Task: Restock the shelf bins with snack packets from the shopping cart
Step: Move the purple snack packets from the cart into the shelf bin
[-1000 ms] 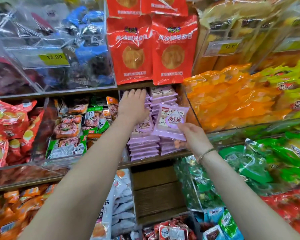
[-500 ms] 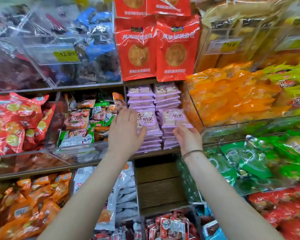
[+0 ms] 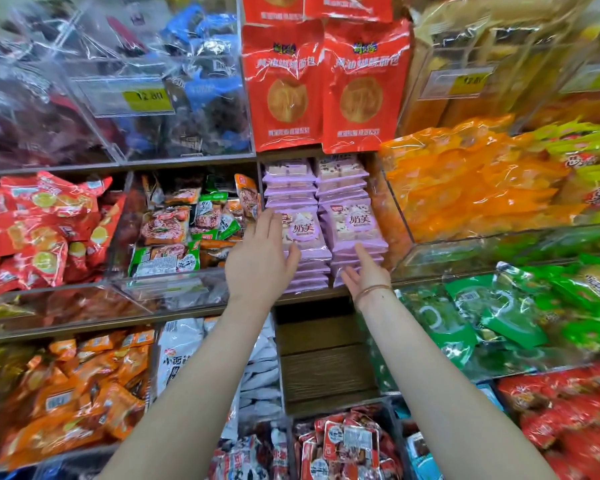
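Left hand point(image 3: 260, 268), right hand point(image 3: 366, 275) spread, empty at purple packet stacks point(image 3: 349, 225) — red bags point(image 3: 286, 91) overhead, orange packets point(image 3: 465, 181) beside.

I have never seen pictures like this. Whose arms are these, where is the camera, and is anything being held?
No machine here: a person wears a camera on the head, looking forward and down, so you see their own arms. The left hand and right hand reach, fingers straight, to two stacks of purple snack packets in a shop. Neither hand holds anything. Above the stacks sit red bags, with orange packets to the right and green packets lower right.
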